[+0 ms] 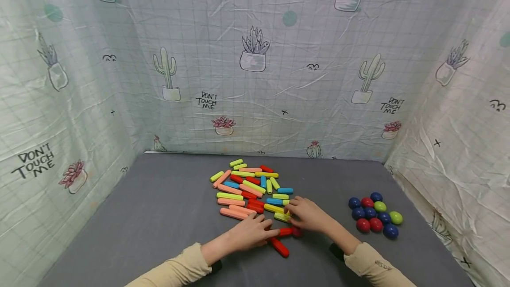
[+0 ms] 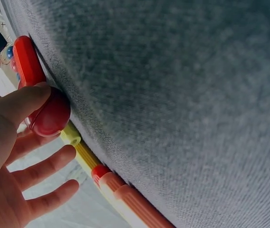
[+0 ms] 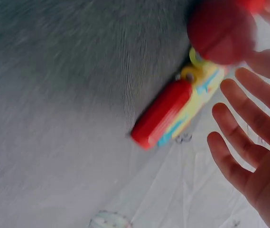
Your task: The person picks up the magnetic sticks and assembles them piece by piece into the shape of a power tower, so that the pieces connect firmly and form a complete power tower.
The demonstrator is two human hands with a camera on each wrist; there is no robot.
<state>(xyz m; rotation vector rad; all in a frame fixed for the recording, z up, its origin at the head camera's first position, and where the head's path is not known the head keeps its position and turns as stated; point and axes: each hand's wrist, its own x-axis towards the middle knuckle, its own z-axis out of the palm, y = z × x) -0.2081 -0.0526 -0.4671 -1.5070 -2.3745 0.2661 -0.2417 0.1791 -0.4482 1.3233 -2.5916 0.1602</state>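
Observation:
In the head view my left hand (image 1: 253,232) pinches the left end of a short red stick (image 1: 285,232) between thumb and fingers. A dark red ball (image 3: 220,33) sits at the stick's other end. The thumb of my right hand (image 1: 307,214) touches this ball, while the other fingers stay spread and fairly straight. From the left wrist, the ball (image 2: 54,114) appears right by the left thumb and index finger, with the other fingers extended. A second red stick (image 1: 280,248) lies on the table in front of the hands.
Several coloured sticks (image 1: 247,174) lie in a loose group beyond the hands, in salmon, yellow, red and blue. To the right are several blue, red and green balls (image 1: 370,213) on the grey tabletop (image 1: 167,203). Printed cloth (image 1: 191,65) surrounds its back and sides.

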